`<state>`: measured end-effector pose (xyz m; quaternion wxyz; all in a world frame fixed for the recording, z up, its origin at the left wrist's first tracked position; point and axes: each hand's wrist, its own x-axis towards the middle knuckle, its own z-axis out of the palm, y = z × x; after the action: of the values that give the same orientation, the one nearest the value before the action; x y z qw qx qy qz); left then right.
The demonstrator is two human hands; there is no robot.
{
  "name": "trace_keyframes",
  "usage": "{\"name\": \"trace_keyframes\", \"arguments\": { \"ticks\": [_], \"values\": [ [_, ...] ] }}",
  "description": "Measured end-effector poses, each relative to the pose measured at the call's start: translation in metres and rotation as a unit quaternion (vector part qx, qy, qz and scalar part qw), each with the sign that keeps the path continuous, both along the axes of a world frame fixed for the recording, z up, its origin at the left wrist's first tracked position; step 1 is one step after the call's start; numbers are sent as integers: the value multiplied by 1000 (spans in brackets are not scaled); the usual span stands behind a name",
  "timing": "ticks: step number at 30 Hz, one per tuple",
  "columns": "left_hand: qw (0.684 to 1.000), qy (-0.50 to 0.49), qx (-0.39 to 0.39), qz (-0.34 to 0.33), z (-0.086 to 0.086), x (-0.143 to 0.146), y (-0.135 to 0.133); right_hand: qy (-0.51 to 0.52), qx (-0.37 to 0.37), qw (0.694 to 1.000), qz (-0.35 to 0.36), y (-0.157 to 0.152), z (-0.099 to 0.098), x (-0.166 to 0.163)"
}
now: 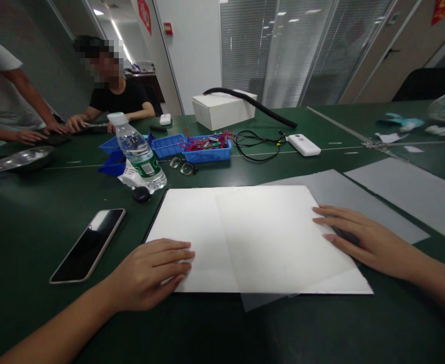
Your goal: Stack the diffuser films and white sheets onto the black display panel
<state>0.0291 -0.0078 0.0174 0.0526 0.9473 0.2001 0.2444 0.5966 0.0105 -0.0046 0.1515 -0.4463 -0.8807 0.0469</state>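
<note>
Loosely, left hand (150, 275) on white sheet (267, 237), right hand (362, 240) flat at its right edge, both grips spread, holding nothing.

Left hand (150, 273) lies flat, fingers (175, 246) together; right hand (358, 237) flat too, apparently pressing down.

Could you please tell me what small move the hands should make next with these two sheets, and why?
Probably the right hand should turn the top sheet and slide it away from the body, while the left hand pins the white sheet beneath. The top sheet lies askew, its near edge overhanging the lower one, and both hands rest on the paper.
</note>
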Motion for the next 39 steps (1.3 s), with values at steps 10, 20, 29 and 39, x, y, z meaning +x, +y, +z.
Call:
{"name": "trace_keyframes", "arguments": {
  "ticks": [10, 20, 29, 39],
  "values": [
    [1000, 6, -2, 6, 2, 2, 1, 8, -3, 1000, 5, -1, 3, -1],
    [1000, 1, -10, 8, -1, 0, 3, 11, -14, 1000, 1, -2, 3, -1],
    [1000, -9, -26, 8, 1, 1, 2, 28, -37, 999, -8, -2, 7, -3],
    [999, -1, -35, 12, -4, -3, 3, 15, -32, 999, 0, -1, 5, 0]
  ]
}}
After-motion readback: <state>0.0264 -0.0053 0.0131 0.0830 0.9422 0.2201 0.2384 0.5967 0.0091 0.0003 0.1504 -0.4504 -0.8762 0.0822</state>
